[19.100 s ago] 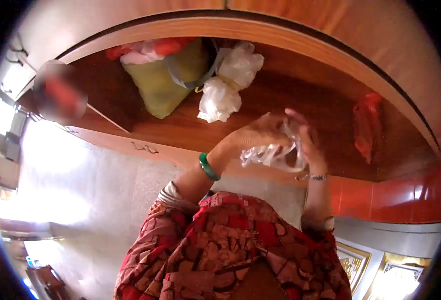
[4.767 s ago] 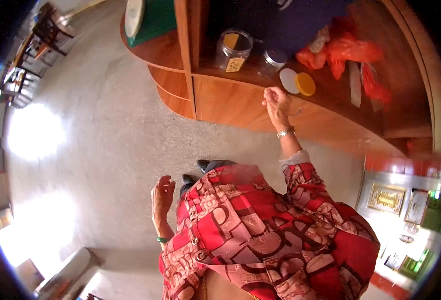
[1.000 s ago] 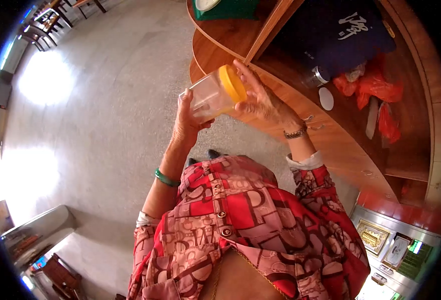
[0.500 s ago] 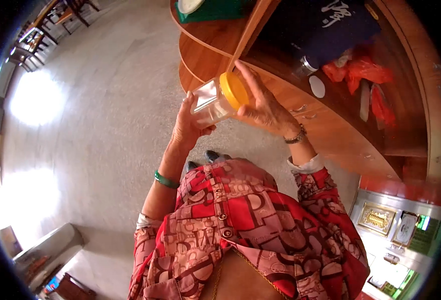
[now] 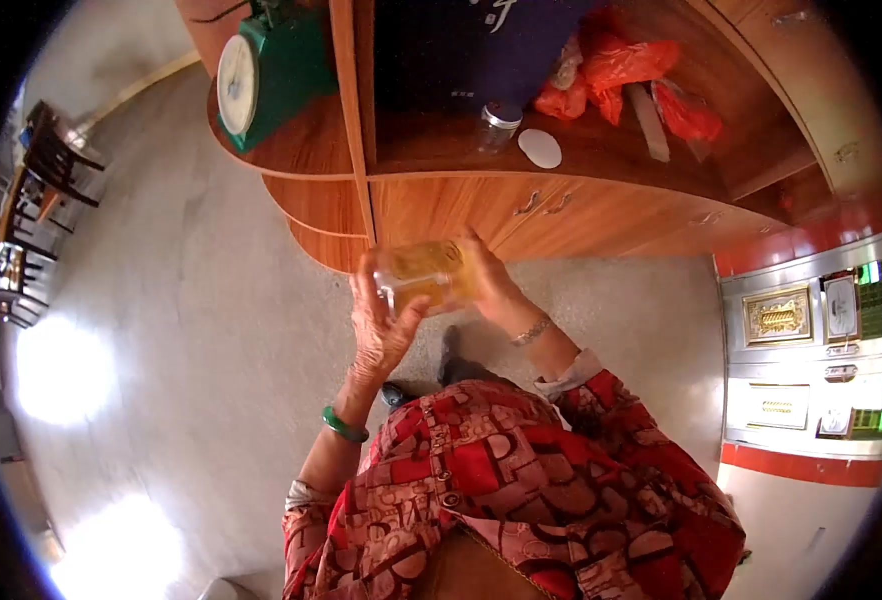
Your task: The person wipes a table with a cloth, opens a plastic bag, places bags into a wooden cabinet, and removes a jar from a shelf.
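Observation:
A clear plastic jar [image 5: 408, 268] with a yellow lid is held on its side between my two hands, just in front of the wooden cabinet. My left hand [image 5: 379, 332], with a green bangle on the wrist, grips the base end of the jar, thumb and fingers on opposite sides. At the lid end, my right hand [image 5: 495, 295] is closed around the yellow lid, which is blurred and partly covered by the fingers. A metal band circles that wrist. Whether anything is inside the jar, I cannot tell.
The curved cabinet [image 5: 441, 215] stands ahead. On its shelves are a green dial scale [image 5: 271, 85], a small clear jar with a silver lid [image 5: 501, 122], a white oval disc [image 5: 540, 148], red plastic bags [image 5: 629, 62] and a dark blue bag [image 5: 441, 60]. Wooden chairs [image 5: 56, 165] are at far left.
The jar has turned more level, and my right hand has gone from spread fingers beside the lid to closed around it. My view has shifted, bringing the scale and cabinet front more into sight.

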The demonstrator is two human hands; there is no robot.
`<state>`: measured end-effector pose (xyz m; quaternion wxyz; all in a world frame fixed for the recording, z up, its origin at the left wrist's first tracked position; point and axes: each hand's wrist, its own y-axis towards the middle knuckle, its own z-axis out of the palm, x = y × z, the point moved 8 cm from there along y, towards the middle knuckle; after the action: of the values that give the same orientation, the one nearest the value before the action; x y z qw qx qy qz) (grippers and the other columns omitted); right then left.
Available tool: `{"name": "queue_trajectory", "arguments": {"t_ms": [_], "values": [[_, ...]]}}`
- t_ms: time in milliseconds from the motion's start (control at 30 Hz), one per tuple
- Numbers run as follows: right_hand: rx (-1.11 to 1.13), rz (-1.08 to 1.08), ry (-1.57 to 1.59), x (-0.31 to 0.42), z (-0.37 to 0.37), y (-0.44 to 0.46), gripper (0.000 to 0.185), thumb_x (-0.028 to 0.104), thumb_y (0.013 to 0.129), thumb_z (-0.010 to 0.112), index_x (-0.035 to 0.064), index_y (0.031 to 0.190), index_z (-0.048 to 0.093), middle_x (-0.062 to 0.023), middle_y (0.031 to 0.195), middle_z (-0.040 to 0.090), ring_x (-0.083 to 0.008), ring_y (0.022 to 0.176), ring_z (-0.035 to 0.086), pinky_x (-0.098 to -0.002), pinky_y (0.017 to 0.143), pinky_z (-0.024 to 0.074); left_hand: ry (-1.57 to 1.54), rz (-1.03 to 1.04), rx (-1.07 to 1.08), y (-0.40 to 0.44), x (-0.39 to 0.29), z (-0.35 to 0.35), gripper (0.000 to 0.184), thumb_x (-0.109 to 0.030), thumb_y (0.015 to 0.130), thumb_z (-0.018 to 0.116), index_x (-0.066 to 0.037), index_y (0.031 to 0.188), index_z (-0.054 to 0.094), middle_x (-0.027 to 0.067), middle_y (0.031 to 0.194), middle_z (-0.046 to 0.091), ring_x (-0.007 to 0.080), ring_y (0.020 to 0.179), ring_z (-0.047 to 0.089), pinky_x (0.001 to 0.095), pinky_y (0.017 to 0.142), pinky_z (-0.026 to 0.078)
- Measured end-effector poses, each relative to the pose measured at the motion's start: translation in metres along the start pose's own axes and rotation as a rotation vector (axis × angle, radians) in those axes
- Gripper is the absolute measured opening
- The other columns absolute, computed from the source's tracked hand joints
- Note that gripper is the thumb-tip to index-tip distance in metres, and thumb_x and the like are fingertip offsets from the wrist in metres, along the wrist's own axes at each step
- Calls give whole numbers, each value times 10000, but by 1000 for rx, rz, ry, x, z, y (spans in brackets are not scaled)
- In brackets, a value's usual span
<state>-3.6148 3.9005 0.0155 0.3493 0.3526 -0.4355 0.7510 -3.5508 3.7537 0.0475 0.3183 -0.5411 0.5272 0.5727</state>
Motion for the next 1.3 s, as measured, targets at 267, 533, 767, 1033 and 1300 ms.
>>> {"name": "queue_trajectory", "arguments": {"t_ms": [267,533,767,1033,1300], "values": [[-130,-470,-422,86,-64,-32,491,399,865,473,26,1182,431,-117,1018,536,-225,843,550,-289,695,456,-718,-432,377,41,-8,93,879,-620,728,535,-128,1358,169,106,1402,173,310,1259,274,498,957,338],[-245,-855,-716,144,-104,-45,410,331,873,476,17,1137,456,-77,938,506,-189,870,490,-339,754,438,-756,-667,451,58,13,182,566,-355,845,537,-124,1293,279,130,1154,479,291,982,523,402,645,520],[-324,-290,-159,133,-169,-23,397,426,896,385,101,1108,470,13,731,439,-93,704,453,-240,724,426,167,145,209,99,-11,205,519,-327,792,614,-123,1201,369,65,1080,464,180,855,531,265,529,465],[-78,-258,-197,144,-194,19,436,427,900,412,76,1145,495,-1,866,537,-77,737,516,-192,599,432,-735,-546,231,86,63,196,557,-519,803,497,-181,1224,363,42,1158,433,209,1010,480,418,787,464],[-273,-539,-768,170,-161,80,807,525,705,640,38,1274,340,-194,1148,472,-277,971,524,-362,800,452,-1284,-647,396,88,49,147,776,-620,746,462,-104,1306,309,186,1237,415,406,1054,476,416,700,505]]}}
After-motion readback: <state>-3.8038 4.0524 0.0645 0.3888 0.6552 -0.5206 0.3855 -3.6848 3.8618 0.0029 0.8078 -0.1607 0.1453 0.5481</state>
